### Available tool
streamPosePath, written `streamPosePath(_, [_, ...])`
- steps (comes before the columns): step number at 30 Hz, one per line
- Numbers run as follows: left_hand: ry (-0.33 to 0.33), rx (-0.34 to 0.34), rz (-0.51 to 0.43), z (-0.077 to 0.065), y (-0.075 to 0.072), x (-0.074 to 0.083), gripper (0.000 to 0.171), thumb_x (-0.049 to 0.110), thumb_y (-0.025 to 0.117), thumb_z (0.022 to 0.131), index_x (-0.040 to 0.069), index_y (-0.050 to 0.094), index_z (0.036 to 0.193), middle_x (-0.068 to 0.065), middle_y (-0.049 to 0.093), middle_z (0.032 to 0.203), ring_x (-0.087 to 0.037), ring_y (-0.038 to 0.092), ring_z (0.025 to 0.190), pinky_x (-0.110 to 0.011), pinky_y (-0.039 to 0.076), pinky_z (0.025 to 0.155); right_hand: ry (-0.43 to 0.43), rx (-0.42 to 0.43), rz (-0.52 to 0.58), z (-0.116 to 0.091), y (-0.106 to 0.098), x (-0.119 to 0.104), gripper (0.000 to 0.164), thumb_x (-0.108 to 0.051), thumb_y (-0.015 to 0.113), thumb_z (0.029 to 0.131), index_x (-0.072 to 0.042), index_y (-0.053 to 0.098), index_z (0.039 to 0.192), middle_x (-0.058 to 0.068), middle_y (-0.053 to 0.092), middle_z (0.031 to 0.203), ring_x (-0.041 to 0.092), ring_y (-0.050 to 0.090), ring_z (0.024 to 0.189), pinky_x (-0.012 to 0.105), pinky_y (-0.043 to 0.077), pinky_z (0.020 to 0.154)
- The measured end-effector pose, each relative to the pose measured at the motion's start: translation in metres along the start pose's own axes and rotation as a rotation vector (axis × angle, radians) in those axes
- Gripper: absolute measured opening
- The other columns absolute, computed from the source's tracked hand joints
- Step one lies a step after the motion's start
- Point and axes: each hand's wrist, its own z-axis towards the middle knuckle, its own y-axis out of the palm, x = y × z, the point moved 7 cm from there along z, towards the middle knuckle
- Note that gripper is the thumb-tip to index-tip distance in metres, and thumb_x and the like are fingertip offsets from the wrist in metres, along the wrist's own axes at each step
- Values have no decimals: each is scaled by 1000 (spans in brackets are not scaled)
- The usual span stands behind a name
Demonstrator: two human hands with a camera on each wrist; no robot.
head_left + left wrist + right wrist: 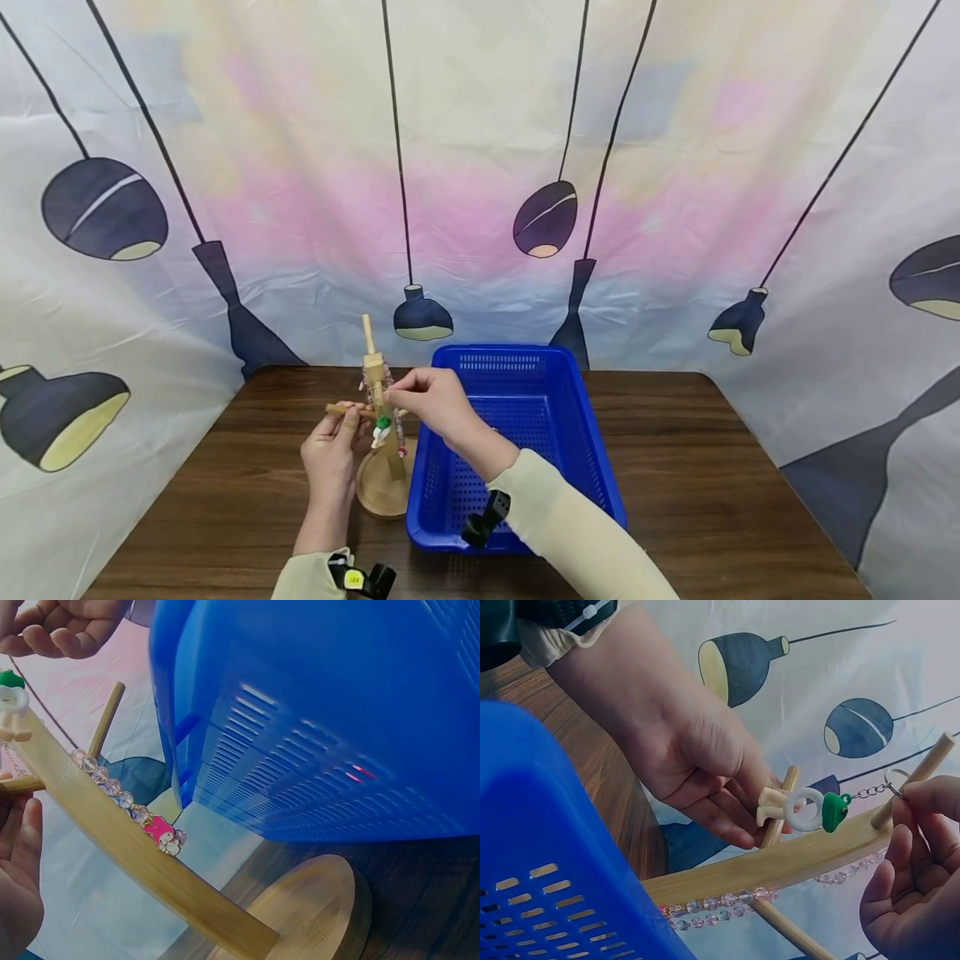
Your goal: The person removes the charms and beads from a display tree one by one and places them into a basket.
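A wooden stand with a round base, a curved post and several pegs stands left of the blue basket. My left hand pinches a lower peg on the stand's left side. Higher up, my right hand pinches the metal ring of a keychain. A small figure with a green top and white ring dangles from its chain in front of the post. Whether the metal ring encircles the upper peg, I cannot tell. Pink clear-bead strings hang on the stand, one with a pink character charm.
The blue perforated basket stands right beside the stand, under my right forearm. Through its slots a small pink thing shows. A brown wooden table carries everything, with a lamp-patterned curtain behind it.
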Motion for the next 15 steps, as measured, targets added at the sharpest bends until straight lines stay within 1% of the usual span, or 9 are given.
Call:
streamPosePath(5, [6,8,14,-1,0,0,21,0,65,98,14,76,86,8,78,80,0,75,76,-12,63,70,-7,-12,-6,-3,-2,-2,15,-9,74,91,6,76,94,21,77,100,1,60,77,14,52,66])
streamPosePath(15, [21,-5,-27,1,-1,-1,22,-3,65,97,12,76,86,6,79,80,-2,75,74,-14,64,70,-30,-31,-3,-8,-2,-9,14,-7,73,92,7,77,91,24,77,99,2,60,75,16,48,63])
